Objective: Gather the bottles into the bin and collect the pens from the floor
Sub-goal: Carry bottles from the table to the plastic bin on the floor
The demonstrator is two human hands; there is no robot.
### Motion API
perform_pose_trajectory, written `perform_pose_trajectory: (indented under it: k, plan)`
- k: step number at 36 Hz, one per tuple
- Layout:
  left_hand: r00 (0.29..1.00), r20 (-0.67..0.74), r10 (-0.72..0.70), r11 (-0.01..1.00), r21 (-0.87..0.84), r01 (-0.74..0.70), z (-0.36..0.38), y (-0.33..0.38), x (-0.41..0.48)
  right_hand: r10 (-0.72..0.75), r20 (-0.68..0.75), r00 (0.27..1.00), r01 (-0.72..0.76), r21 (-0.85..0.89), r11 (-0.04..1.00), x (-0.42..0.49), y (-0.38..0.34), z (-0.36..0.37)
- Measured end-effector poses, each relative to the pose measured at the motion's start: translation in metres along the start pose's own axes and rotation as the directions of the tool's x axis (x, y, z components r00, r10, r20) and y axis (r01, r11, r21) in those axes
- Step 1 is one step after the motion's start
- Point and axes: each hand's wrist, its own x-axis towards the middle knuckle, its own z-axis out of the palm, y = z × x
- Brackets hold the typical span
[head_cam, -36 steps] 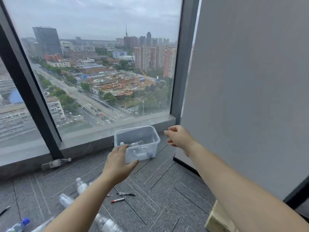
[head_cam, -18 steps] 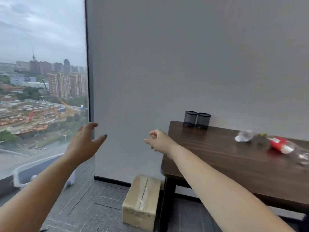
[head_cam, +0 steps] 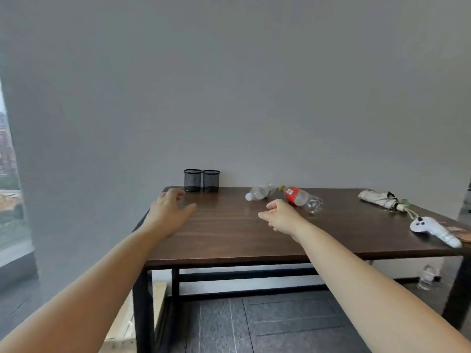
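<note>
Left hand [head_cam: 169,212]: extended over the left rear part of the worktop [head_cam: 229,235], palm down. The fingers [head_cam: 175,193] are straight and spread, with the thumb set apart. They grasp nothing. Whether they touch the worktop surface cannot be determined.

Right hand [head_cam: 283,216]: extended over the middle of the worktop. Its fingers [head_cam: 265,215] are loosely curled and released; nothing lies between them. The hand is just short of the red-labelled bottle [head_cam: 302,198], with no contact visible.

Task items:
- The red-labelled bottle lies on its side on the worktop, towards the rear.
- A clear bottle [head_cam: 260,192] lies on its side just left of it, their ends close together.
- A third bottle [head_cam: 428,277] lies on the floor under the right end of the worktop.

Other items: two black mesh cups [head_cam: 193,180] stand side by side at the rear edge, near the left fingertips. A folded umbrella [head_cam: 379,198] and a white controller [head_cam: 433,230] lie at the right end. A cardboard box [head_cam: 122,327] sits on the floor beside the left leg.
</note>
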Motion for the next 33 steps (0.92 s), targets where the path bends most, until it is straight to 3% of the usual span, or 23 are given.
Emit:
perform_pose_trajectory:
  k: [9,18,23,33]
  plan:
    - [0.982,0.177,0.062,0.998,0.010,-0.065,0.121,0.062,0.064,0.115,-0.193,0.974,-0.126,-0.043,0.991,0.054,0.080,-0.060]
    - [0.969,0.242,0.059,0.995,0.061,-0.075,0.217,0.076,0.144,0.052,-0.382,0.923,-0.168,-0.276,0.946,0.140,0.123,-0.079]
    - [0.971,0.236,0.040,0.992,0.109,-0.068,0.257,0.068,0.189,0.063,-0.399,0.915,-0.242,-0.416,0.877,0.183,0.154,-0.079]
    - [0.961,0.276,0.001,0.963,0.257,-0.075,0.314,0.055,0.248,0.140,-0.397,0.907,-0.322,-0.439,0.839,0.242,0.189,-0.083]
